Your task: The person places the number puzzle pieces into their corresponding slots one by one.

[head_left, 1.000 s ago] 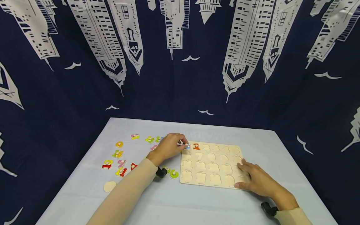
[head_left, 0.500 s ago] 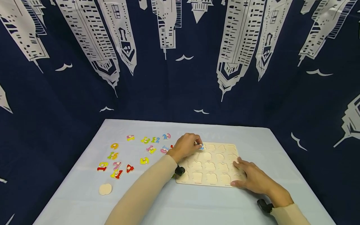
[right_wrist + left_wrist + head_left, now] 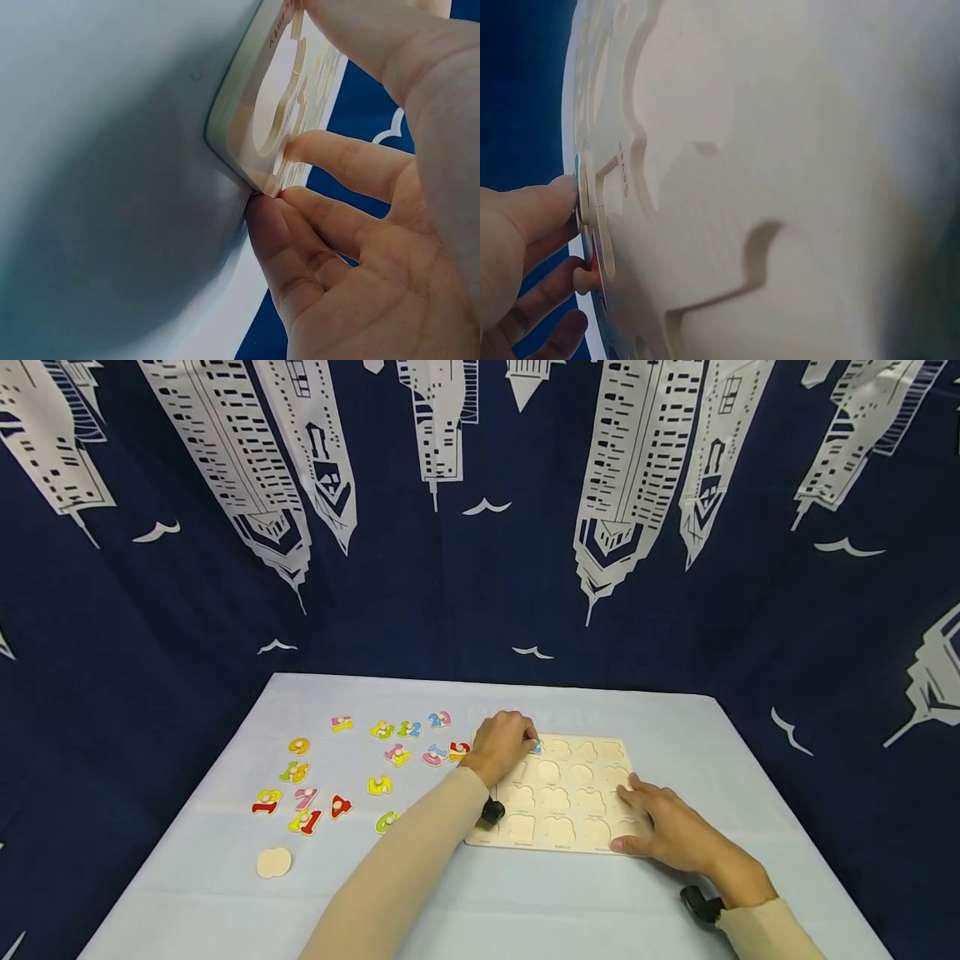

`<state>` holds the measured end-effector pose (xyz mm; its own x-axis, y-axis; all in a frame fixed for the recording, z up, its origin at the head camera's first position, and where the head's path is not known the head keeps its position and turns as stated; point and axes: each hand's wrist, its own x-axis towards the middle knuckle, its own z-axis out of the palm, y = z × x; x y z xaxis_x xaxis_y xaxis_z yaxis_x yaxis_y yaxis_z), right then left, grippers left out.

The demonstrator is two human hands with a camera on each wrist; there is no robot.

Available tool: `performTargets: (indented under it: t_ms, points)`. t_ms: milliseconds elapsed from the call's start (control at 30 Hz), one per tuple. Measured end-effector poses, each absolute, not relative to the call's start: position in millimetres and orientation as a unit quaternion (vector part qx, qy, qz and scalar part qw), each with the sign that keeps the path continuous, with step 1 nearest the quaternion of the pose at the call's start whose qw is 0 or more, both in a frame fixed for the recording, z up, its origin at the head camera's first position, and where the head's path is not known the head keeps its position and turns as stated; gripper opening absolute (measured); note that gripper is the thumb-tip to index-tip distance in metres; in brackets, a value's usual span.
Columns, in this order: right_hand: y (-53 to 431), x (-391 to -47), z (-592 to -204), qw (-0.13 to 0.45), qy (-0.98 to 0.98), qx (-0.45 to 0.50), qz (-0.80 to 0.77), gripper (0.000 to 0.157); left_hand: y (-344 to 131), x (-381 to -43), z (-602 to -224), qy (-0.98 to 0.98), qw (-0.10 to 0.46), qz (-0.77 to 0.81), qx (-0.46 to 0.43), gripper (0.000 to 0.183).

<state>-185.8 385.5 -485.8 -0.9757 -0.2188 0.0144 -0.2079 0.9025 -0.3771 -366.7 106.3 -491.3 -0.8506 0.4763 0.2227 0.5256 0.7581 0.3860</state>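
A pale wooden number-puzzle board (image 3: 555, 814), with rows of carved recesses, lies on the white table. At its far left part, my left hand (image 3: 501, 745) pinches a small blue number piece (image 3: 536, 747), partly covered by the fingers. In the left wrist view, the thumb and fingers of the left hand (image 3: 536, 255) are at the board's surface, near a red piece with a knob (image 3: 589, 277). My right hand (image 3: 671, 828) rests at the board's near right corner. In the right wrist view, its fingers (image 3: 345, 161) touch the board's edge and top.
Several coloured number pieces lie scattered left of the board, among them a yellow 5 (image 3: 379, 785), a red 4 (image 3: 341, 807) and an orange 9 (image 3: 298, 746). A plain wooden piece (image 3: 273, 862) lies near the front left. Behind the table hangs a dark blue printed cloth (image 3: 450, 593).
My left hand has moved right over the board's far left part with the blue number piece. The right hand has stayed at the board's corner. The head view has shifted slightly.
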Motion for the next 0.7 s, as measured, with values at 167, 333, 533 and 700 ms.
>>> performTargets:
  t_ms: [167,333,533,700]
  points:
    - [384.4,-187.3,-485.5,0.014,0.976,-0.108,-0.191,0.098,106.3,-369.3,-491.5,-0.938,0.063,-0.218,-0.262,0.006]
    - [383.7,-187.9,-486.3,0.013,0.976,-0.106,-0.189,0.098,102.3,-368.2,-490.4,-0.934,0.050,-0.246,-0.255,0.007]
    - [383.3,-187.6,-486.9,0.009,0.976,-0.105,-0.190,0.097,97.1,-369.0,-488.9,-0.930,0.030,-0.270,-0.249,0.010]
    - [383.2,-186.9,-487.2,0.009,0.977,-0.101,-0.188,0.097,98.1,-371.1,-489.2,-0.931,0.035,-0.259,-0.257,0.013]
